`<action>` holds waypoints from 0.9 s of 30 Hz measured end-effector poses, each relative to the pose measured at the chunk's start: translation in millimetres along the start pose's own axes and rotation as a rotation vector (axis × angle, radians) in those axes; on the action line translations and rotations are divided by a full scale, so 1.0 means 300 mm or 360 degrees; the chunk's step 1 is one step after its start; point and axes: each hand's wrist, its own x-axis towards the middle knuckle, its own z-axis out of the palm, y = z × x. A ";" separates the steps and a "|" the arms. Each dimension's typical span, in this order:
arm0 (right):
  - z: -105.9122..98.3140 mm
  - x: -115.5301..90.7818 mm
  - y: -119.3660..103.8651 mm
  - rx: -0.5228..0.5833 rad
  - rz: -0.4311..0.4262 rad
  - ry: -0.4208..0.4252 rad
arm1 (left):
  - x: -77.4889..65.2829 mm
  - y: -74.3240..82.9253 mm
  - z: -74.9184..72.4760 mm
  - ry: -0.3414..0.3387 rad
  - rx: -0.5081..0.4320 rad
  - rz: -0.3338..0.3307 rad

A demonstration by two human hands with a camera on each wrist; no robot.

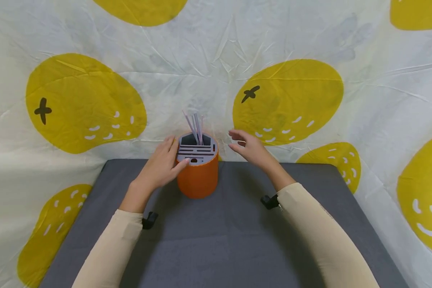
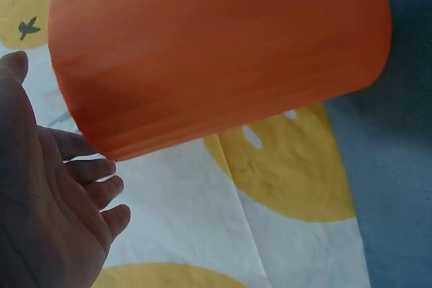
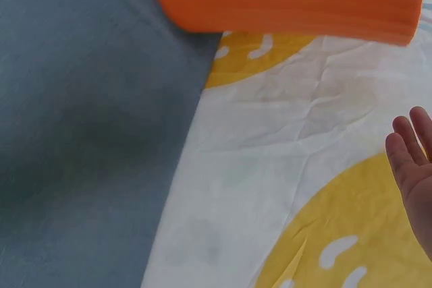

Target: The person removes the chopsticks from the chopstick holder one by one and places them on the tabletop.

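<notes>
An orange round desk organizer (image 1: 198, 180) with a grey slotted top stands upright toward the back of the table. Several thin, pale purplish sticks (image 1: 196, 128) rise from its rear compartment. At the organizer's left side is my left hand (image 1: 160, 164), its thumb reaching over the front of the rim and its fingers along the left edge. In the left wrist view those fingers (image 2: 101, 173) are spread beside the rim, not wrapped round it. My right hand (image 1: 252, 148) hovers to the right of the organizer, apart from it, with fingers loosely extended and nothing held.
A dark grey cloth covers the table (image 1: 209, 256). Directly behind its far edge hangs a white curtain (image 1: 194, 52) printed with large yellow fruit shapes. Black wrist mounts show under both sleeves.
</notes>
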 end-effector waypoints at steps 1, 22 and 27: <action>0.006 0.013 -0.008 -0.0002 -0.0006 0.0000 | 0.006 0.001 0.001 -0.0003 0.0004 0.0006; 0.085 0.166 -0.092 0.0178 -0.0039 -0.0040 | 0.056 0.018 0.041 -0.0094 0.0102 0.0009; 0.099 0.199 -0.108 0.0183 -0.0003 -0.0025 | 0.056 0.021 0.043 -0.0089 0.0125 0.0008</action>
